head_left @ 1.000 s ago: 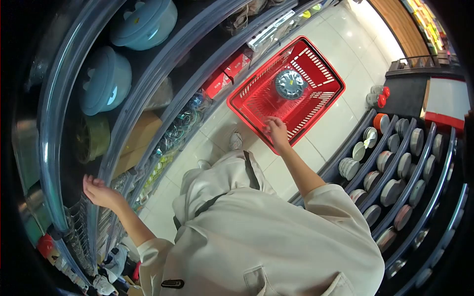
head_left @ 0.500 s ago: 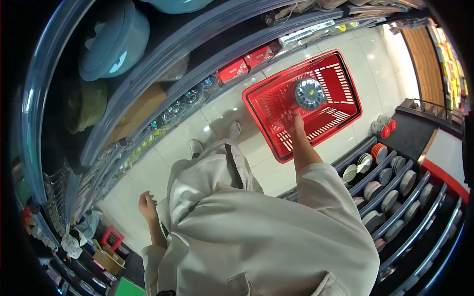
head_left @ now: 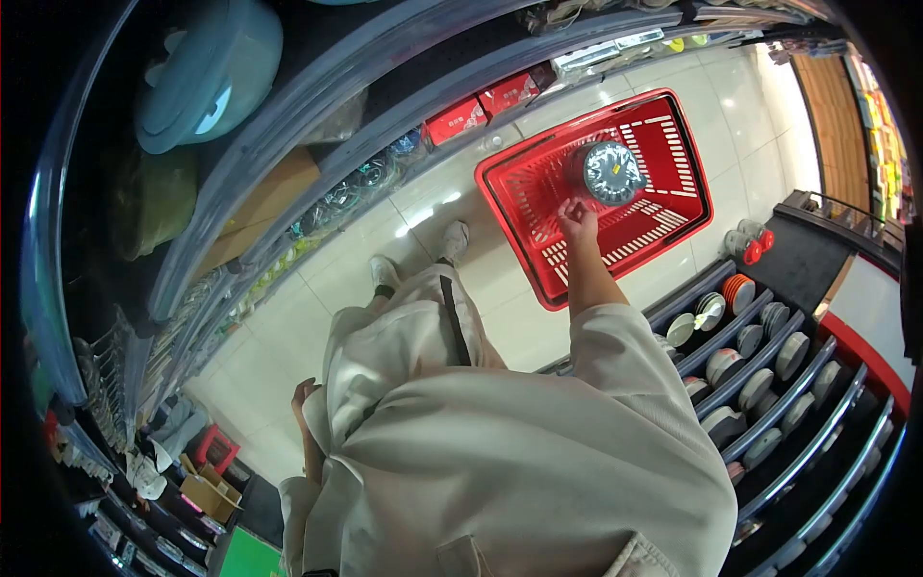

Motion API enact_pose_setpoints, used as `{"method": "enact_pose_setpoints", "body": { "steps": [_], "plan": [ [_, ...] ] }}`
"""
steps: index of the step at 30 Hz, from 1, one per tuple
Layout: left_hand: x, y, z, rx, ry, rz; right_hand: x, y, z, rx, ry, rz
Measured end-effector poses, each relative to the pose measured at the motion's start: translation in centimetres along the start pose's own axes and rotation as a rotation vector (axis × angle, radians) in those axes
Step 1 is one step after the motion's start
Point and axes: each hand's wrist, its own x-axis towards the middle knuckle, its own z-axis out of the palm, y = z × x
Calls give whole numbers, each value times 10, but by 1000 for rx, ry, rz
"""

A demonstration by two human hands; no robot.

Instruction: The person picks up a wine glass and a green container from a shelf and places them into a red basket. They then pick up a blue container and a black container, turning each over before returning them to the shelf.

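Observation:
A red shopping basket [head_left: 538, 279] with slotted walls lies ahead of me to the right. Inside it is a round container [head_left: 612, 174] with a shiny, plastic-wrapped top and a small yellow label. My right hand [head_left: 578, 220] is over the basket, just below and left of the container, its fingers loosely bent and a little apart. Nothing shows in its grasp. Down at my side, my left hand [head_left: 304, 392] hangs beside my trousers with fingers relaxed and part of the hand hidden. It holds nothing visible.
A shelf rack on the left carries a light-blue lidded pot [head_left: 213, 77], a cardboard box [head_left: 274, 197] and red boxes [head_left: 457, 122]. Stacked bowls and plates [head_left: 738, 291] fill the rack at right. Two red-ended jars [head_left: 749, 245] stand near its end. Pale tiles [head_left: 500, 327] cover the floor.
My left hand has drawn back closer to my trousers. The right hand's blur has gone and its fingers show more clearly beside the container. The view has shifted slightly.

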Motion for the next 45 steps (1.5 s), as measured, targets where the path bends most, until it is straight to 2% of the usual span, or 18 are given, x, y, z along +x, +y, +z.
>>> {"method": "enact_pose_setpoints", "body": {
  "steps": [1, 8, 13, 14, 16, 19, 22, 25, 28, 32, 33, 35, 37, 39, 41, 43, 45],
  "plan": [
    [2, -1, 2, -87, -9, -29, 7, -2, -3, -7, -12, 11],
    [12, -4, 4, -105, -7, -58, -28, -9, 16, 145, -75, 45],
    [40, -35, 2, 113, -17, 74, -48, -19, 36, 236, -139, 98],
    [45, -37, 1, 115, -23, 81, -52, -21, 38, 250, -158, 97],
    [54, -40, -1, -83, -114, 84, -60, -26, 41, 270, -187, 102],
    [62, -25, -1, -68, -167, 63, -62, -30, 36, 314, -243, 119],
    [80, -34, 0, -63, -187, 88, -62, -33, 28, 380, -258, 173],
    [95, -31, 2, -5, -182, 131, -75, -29, 19, 406, -210, 183],
    [111, -18, 9, -27, -223, 190, -101, -21, 6, 388, -305, 268],
    [116, 53, 33, 149, -269, 235, -146, -4, -5, 366, -373, 347],
    [116, 72, 41, 183, -310, 175, -160, 1, -10, 372, -375, 344],
    [118, 104, 59, 219, -349, 121, -186, 12, -19, 291, -534, 421],
    [118, 133, 80, 165, -473, 298, -244, 23, -11, 194, -539, 373],
    [91, 188, 100, 177, -520, 435, -272, 32, -18, 98, -541, 322],
    [62, 244, 116, -68, -643, 354, -285, 39, -31, 6, -757, 390],
    [45, 282, 126, -102, -696, 372, -315, 47, -26, -33, -765, 402],
    [34, 308, 134, -143, -747, 388, -339, 57, -21, -209, -755, 395]
  ]
}}
